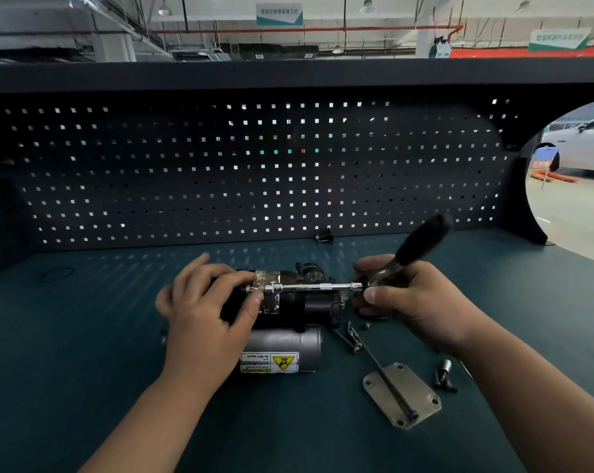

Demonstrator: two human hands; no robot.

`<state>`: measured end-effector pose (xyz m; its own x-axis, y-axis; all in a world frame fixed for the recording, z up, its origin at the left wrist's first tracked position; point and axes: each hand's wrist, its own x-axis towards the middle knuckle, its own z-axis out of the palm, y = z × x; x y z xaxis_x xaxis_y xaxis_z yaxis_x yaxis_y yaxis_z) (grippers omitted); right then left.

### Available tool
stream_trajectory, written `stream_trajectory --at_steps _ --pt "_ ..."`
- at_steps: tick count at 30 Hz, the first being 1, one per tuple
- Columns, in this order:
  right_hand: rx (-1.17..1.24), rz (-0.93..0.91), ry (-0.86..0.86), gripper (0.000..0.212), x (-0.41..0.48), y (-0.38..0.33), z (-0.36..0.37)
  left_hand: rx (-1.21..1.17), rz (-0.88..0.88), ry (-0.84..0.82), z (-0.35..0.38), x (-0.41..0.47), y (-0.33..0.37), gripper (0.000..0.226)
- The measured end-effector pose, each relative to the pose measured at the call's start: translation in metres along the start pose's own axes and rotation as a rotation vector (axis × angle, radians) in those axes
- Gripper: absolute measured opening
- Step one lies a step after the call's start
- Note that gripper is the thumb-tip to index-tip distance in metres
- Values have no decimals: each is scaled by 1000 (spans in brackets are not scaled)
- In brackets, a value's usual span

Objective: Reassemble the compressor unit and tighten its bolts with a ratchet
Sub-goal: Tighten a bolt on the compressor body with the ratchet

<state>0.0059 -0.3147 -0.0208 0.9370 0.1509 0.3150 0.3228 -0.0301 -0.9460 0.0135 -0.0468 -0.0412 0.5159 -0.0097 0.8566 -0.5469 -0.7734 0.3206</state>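
On the desk (pixel 84 336), the left hand (pixel 206 302) lies over the compressor unit (pixel 299 343) at centre, its fingers pinching the tip of the extension bar (pixel 319 287). At 3 o'clock, the right hand (pixel 415 295) has its fingers closed round the head of the ratchet (pixel 421 242). Loose bolts (pixel 351 337) and a cover plate (pixel 401 394) lie at 4 o'clock.

Two hands are counted, a left hand (pixel 203 302) and a right hand (pixel 415 295). One compressor unit (pixel 288 343), one ratchet (pixel 420 242), one cover plate (pixel 380 387), one long bolt (pixel 387 377) and one loose socket (pixel 445 367) are seen.
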Motion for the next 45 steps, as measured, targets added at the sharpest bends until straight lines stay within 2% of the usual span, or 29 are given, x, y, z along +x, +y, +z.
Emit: stream_trajectory --at_steps 5,8,11,16,18,20,25,29,32,35,38,40,42,45 --pt "55 97 6 9 -3 0 4 67 122 -10 5 -2 6 31" --pt "71 193 65 32 0 2 14 56 164 -42 3 2 3 31" --pt "29 235 82 37 0 6 20 60 171 -57 2 4 -1 29" --pt "-82 167 88 35 -3 5 16 48 165 -38 5 2 -1 27" --pt "-216 81 105 26 -4 6 15 50 162 -31 5 2 -1 26" --pt "-213 2 118 15 -5 7 14 58 157 -31 5 1 -1 26" --pt "-138 -90 141 19 -5 6 15 91 149 -37 4 4 1 28" --pt "-304 -149 77 19 -9 7 10 141 133 -5 5 -1 4 28" --pt "-142 -92 139 21 -5 11 13 211 153 6 6 -4 13 28" --pt "-65 -47 172 6 -5 5 19 206 257 -33 12 -4 38 24" --pt "-34 28 213 36 -3 0 25 180 265 -114 19 -1 61 24" --pt "6 123 228 49 -2 -2 30 174 245 -178 24 3 72 25" --pt "12 178 227 51 -2 -4 32 154 248 -238 30 7 82 28" --pt "-56 152 226 47 -3 -4 31 137 209 -313 35 12 90 30"
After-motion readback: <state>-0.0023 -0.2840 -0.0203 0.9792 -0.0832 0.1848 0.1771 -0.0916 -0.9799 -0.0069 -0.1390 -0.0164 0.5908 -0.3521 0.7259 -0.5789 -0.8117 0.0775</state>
